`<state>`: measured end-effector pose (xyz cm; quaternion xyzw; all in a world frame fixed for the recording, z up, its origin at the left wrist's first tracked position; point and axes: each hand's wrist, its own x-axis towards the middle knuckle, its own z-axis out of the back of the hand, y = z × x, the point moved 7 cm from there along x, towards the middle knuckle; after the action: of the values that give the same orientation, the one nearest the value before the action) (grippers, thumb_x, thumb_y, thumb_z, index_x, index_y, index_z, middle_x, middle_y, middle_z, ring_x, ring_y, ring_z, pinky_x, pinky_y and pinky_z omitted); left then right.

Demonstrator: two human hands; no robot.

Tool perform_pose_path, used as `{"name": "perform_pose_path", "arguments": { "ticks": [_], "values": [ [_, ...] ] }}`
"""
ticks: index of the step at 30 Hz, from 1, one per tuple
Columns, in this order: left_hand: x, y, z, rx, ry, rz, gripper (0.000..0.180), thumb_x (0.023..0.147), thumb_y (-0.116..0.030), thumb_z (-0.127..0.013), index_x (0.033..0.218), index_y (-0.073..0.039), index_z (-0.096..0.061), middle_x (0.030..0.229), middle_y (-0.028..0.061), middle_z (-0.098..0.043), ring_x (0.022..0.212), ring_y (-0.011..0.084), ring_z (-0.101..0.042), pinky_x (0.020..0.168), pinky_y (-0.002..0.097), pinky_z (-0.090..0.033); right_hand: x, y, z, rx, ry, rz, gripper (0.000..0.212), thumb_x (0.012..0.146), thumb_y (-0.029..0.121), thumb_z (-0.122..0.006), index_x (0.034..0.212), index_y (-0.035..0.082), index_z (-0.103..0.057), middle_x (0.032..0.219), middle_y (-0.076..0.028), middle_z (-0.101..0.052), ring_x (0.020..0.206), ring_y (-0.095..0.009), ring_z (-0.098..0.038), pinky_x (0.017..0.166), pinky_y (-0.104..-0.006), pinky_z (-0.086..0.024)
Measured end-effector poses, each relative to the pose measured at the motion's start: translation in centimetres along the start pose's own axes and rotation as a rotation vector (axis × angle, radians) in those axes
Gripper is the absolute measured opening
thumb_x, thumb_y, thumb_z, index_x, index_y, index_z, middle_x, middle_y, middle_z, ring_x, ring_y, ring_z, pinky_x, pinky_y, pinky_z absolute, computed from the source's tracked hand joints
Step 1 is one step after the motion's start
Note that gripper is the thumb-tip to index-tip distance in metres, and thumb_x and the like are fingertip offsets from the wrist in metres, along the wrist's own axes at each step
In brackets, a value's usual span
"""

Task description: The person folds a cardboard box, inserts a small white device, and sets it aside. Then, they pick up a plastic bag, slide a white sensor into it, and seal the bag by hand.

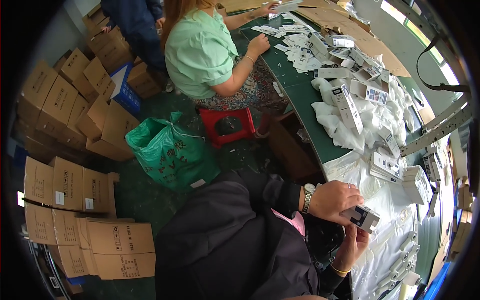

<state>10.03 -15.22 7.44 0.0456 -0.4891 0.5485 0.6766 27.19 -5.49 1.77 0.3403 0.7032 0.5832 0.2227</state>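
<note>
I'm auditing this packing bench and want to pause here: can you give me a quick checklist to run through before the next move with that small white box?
1. Small white box held: ok, the left hand grips it from above.
2. Second hand supporting: ok, the right hand sits just under the box.
3. Box end closed: cannot tell, the flaps are hidden by the fingers.
4. Room to set it down: not ok, the white plastic sheet beside it is crowded with a stack of flat cartons.
5. Neighbour clear: ok, the person in the green top works farther along the green table.
</note>
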Motion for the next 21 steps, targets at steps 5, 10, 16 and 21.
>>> {"name": "perform_pose_path", "arguments": {
  "ticks": [5,10,16,21],
  "values": [
    [0.1,-0.8,0.1,-0.039,-0.033,-0.030,0.066,0.076,-0.034,-0.085,0.126,0.004,-0.061,0.115,0.0190,-0.067,0.104,0.0383,-0.066,0.089,0.0453,-0.055,-0.8,0.4,0.5,-0.127,-0.071,0.021,0.026,0.102,0.006,-0.071,0.123,-0.006,-0.063,0.113,-0.012,-0.073,0.099,-0.018,-0.070,0.095,-0.0342,-0.057],
    [0.8,-0.4,0.7,-0.304,0.085,0.024,0.069,0.079,-0.030,-0.083,0.134,0.005,-0.058,0.122,0.0221,-0.067,0.109,0.0427,-0.065,0.096,0.0459,-0.053,-1.2,2.5,-0.3,-0.396,-0.169,0.082,0.026,0.100,0.003,-0.071,0.123,-0.007,-0.065,0.109,-0.012,-0.075,0.098,-0.017,-0.071,0.091,-0.0319,-0.056],
    [0.6,0.9,1.7,-0.294,0.074,0.280,0.060,0.094,-0.035,-0.079,0.134,0.002,-0.053,0.130,0.0218,-0.067,0.115,0.0314,-0.069,0.100,0.0387,-0.053,0.7,4.6,-5.1,-0.575,-0.075,0.251,0.043,0.090,0.010,-0.084,0.127,-0.003,-0.066,0.107,-0.013,-0.077,0.097,-0.017,-0.074,0.088,-0.0323,-0.057],
    [0.5,1.9,-0.4,-0.483,0.018,0.336,0.050,0.096,-0.029,-0.077,0.126,0.000,-0.050,0.127,0.0215,-0.069,0.108,0.0242,-0.068,0.094,0.0357,-0.054,0.8,3.5,-4.9,-0.480,-0.128,0.259,0.045,0.086,0.013,-0.088,0.124,-0.002,-0.068,0.103,-0.014,-0.077,0.095,-0.021,-0.076,0.084,-0.0337,-0.058]
  ]
}}
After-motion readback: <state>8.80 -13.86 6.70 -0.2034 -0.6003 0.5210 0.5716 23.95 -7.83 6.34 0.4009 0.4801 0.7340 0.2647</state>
